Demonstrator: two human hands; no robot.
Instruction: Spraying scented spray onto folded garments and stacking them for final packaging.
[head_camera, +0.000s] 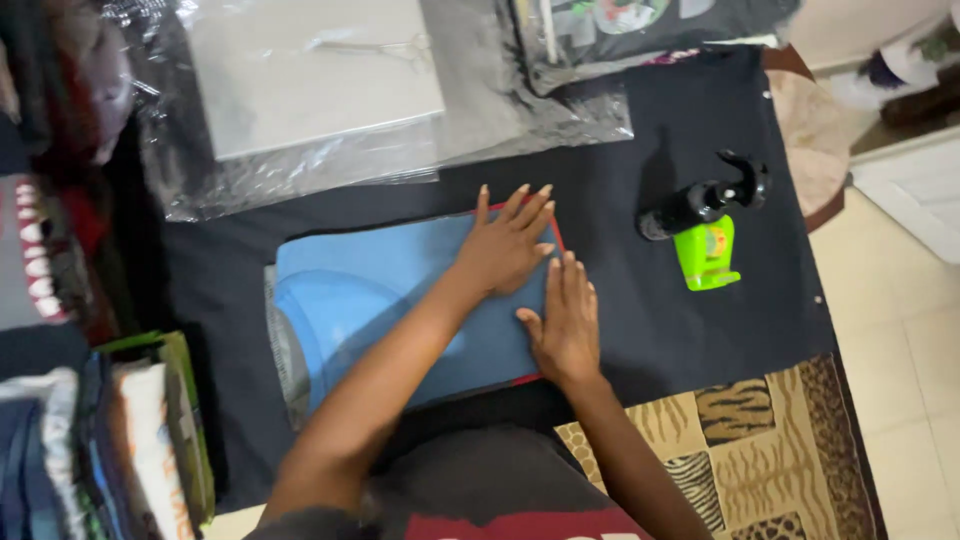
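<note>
Left hand, right hand flat on blue garment; spray bottle near.

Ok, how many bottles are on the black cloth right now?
1: a black spray bottle lies on its side right of the hands, against a green tape dispenser. Others may be hidden outside the frame.

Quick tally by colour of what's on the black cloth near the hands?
Blue: 1, folded blue garment under the left hand and right hand
Black: 1, black spray bottle
Green: 1, green tape dispenser
Clear: 1, clear plastic bag
Total: 4
</note>
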